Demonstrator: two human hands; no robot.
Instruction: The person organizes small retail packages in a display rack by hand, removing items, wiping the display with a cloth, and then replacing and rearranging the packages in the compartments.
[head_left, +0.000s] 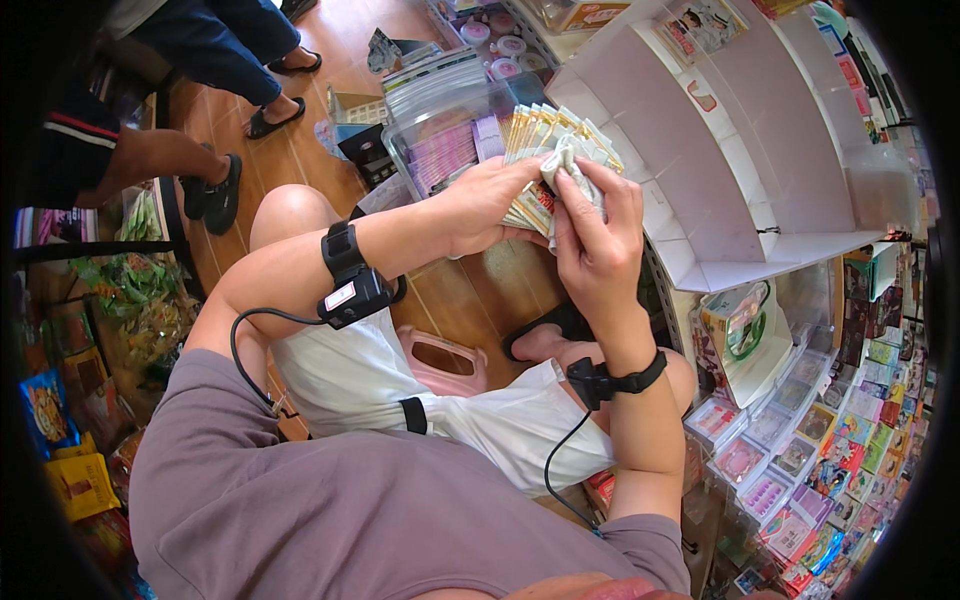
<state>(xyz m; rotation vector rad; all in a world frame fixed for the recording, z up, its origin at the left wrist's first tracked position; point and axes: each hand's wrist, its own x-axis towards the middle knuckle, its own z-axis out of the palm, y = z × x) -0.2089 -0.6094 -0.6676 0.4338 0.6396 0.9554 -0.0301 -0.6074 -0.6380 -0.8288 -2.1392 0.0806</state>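
Note:
A fanned stack of card packs (534, 208) with gold and white edges rests in my left hand (487, 199), its thumb lying on top. My right hand (604, 236) pinches a crumpled whitish cloth (568, 161) against the stack, near the left thumb. The two hands are close together in front of the tiered white display rack. Just beyond them is a clear plastic bin (405, 154) holding pink and purple packets (442, 156). Part of the stack is hidden by the fingers and the cloth.
The tiered white display rack (720, 161) stands at the right, above shelves of small boxed goods (795, 394). A pink plastic stool (442, 360) is between my legs. Other people's legs (214, 52) are at the upper left. Packaged snacks (79, 476) line the left side.

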